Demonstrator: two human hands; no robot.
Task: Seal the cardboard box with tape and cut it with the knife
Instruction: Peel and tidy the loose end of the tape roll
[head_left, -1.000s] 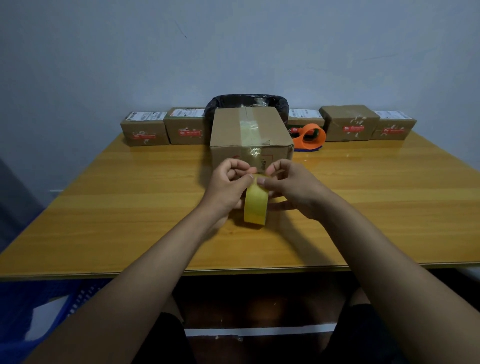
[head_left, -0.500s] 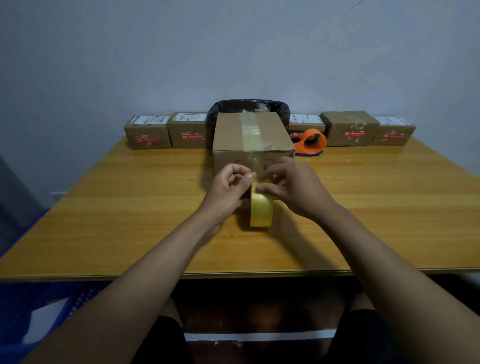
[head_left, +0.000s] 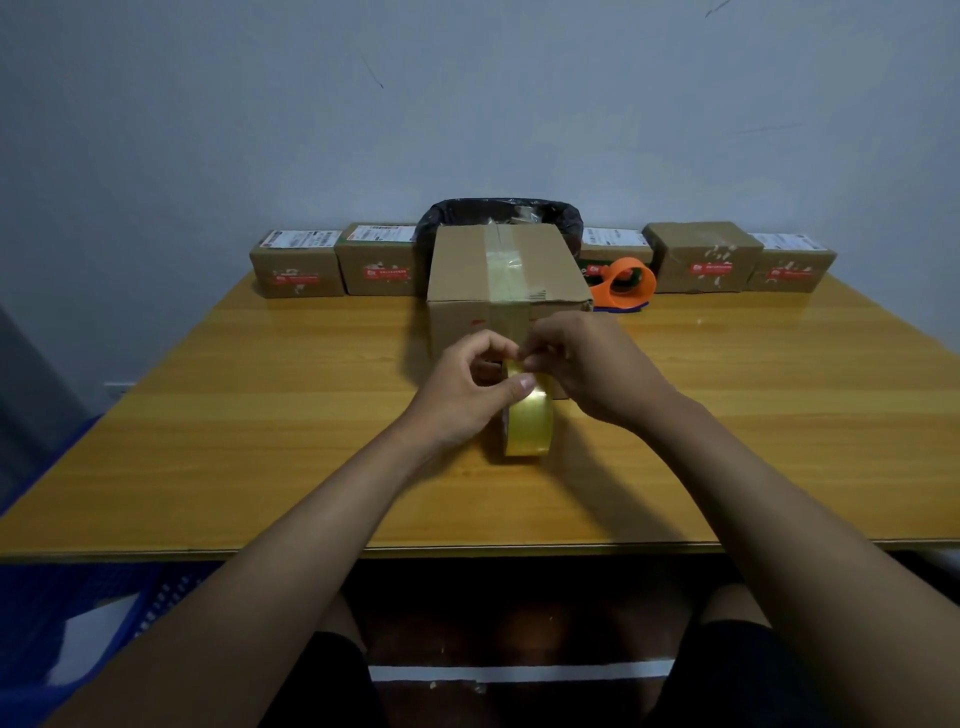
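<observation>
A closed cardboard box (head_left: 467, 270) stands mid-table with a strip of clear tape along its top seam and down its front face. Just in front of it a yellowish tape roll (head_left: 529, 426) stands on edge on the table. My left hand (head_left: 462, 395) grips the roll's top and left side, thumb on the roll. My right hand (head_left: 592, 366) pinches the tape at the top of the roll with its fingertips, close to the box's front face. No knife is visible.
Small labelled cartons (head_left: 298, 265) line the far table edge on both sides. A black-bagged bin (head_left: 563, 218) sits behind the box. An orange tape dispenser (head_left: 626, 286) lies right of the box. A blue crate (head_left: 62, 623) sits on the floor at left.
The roll and both hands stay in front of the box. My right fingertips have closed in onto the roll's top beside my left thumb.
</observation>
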